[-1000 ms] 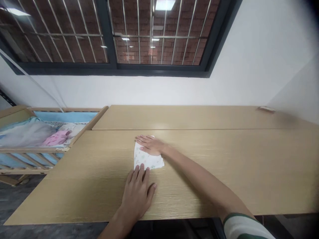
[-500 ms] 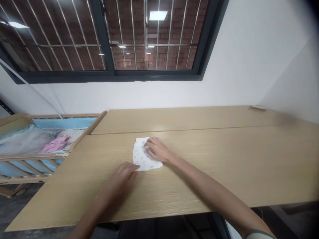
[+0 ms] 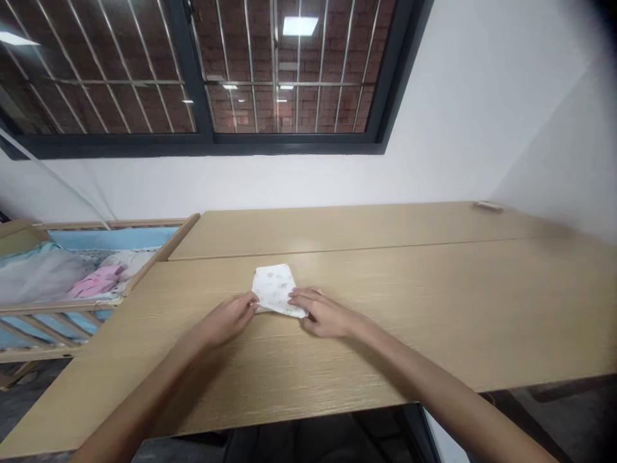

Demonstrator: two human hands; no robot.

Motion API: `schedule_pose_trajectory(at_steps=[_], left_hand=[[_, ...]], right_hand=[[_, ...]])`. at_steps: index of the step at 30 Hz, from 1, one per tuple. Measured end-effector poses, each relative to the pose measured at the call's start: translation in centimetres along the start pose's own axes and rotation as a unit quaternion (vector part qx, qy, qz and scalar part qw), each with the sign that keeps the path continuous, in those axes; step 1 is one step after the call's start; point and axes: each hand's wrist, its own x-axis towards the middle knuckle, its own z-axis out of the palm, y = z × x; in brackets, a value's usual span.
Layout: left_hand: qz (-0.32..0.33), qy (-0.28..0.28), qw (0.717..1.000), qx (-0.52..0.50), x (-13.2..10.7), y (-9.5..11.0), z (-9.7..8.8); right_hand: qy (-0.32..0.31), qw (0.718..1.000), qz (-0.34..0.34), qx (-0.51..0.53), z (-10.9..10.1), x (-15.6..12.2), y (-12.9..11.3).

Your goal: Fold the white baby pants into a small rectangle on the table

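Note:
A small folded white cloth (image 3: 276, 287) with a faint print lies on the near wooden table (image 3: 434, 308). My left hand (image 3: 226, 318) pinches the cloth's near left corner. At the near right edge of the cloth, my right hand (image 3: 325, 312) has its fingers curled onto the fabric. Both hands grip the near edge, which is slightly lifted off the table.
A wooden baby cot (image 3: 72, 283) with blue lining, grey bedding and a pink garment (image 3: 94, 281) stands left of the table. A second table (image 3: 337, 225) abuts behind, with a small flat object (image 3: 488, 206) at its far right. White wall and a barred window lie beyond.
My right hand slid from the cloth's far part to its near right edge. My left hand moved from flat on the table to the near left corner.

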Motion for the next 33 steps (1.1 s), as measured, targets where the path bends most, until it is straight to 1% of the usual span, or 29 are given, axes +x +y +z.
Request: schedule_pose_trajectory(at_steps=[2,4,6,8,10,14,17,20,23,25,26,28,29,31,32,33], left_hand=[[-0.022,0.005,0.998,-0.052,1.2,-0.2,-1.2],[-0.035,0.013,0.995,-0.097,2.3,-0.6,-1.9],[-0.031,0.007,0.991,-0.133,3.1,-1.1,-2.2],[-0.025,-0.001,0.989,-0.145,3.8,-1.6,-2.1],[-0.049,0.021,0.991,-0.126,4.6,-2.2,-1.8],[-0.143,0.101,0.982,-0.066,6.8,-3.7,-0.9],[-0.186,0.136,0.972,-0.048,8.4,-4.8,0.3],[-0.22,0.164,0.961,-0.035,9.0,-5.5,1.7],[-0.234,0.182,0.955,-0.014,8.9,-5.9,2.6],[-0.231,0.191,0.954,-0.002,8.6,-5.9,2.9],[-0.23,0.196,0.953,0.002,8.5,-5.7,3.0],[-0.213,0.225,0.95,0.027,8.2,-5.0,3.4],[-0.192,0.25,0.948,0.045,8.1,-4.4,3.7],[-0.122,0.294,0.945,0.073,8.0,-3.2,4.7],[-0.079,0.298,0.948,0.079,8.0,-2.7,5.2],[-0.043,0.287,0.954,0.081,8.0,-2.2,5.8]], right_hand=[[0.034,0.999,0.004,0.039,0.1,1.0,0.8],[0.063,0.994,0.031,0.088,0.0,2.1,1.7],[0.092,0.986,0.063,0.126,-0.1,3.2,2.6],[0.119,0.978,0.088,0.148,-0.1,4.3,3.7],[0.141,0.971,0.106,0.164,0.2,5.3,4.7],[0.186,0.953,0.149,0.188,1.6,7.3,6.4],[0.251,0.939,0.16,0.174,3.1,8.2,7.5],[0.301,0.927,0.163,0.15,4.5,8.5,8.3],[0.316,0.92,0.184,0.142,5.0,8.4,8.3],[0.329,0.915,0.203,0.118,4.7,8.1,7.6],[0.337,0.915,0.202,0.091,4.4,8.0,6.9],[0.341,0.926,0.162,0.017,3.7,7.8,5.3],[0.329,0.936,0.126,-0.022,3.4,7.8,4.4],[0.277,0.956,0.054,-0.084,3.3,8.0,2.8],[0.241,0.965,0.028,-0.105,3.5,8.2,2.2],[0.204,0.971,0.01,-0.122,3.8,8.4,1.8]])
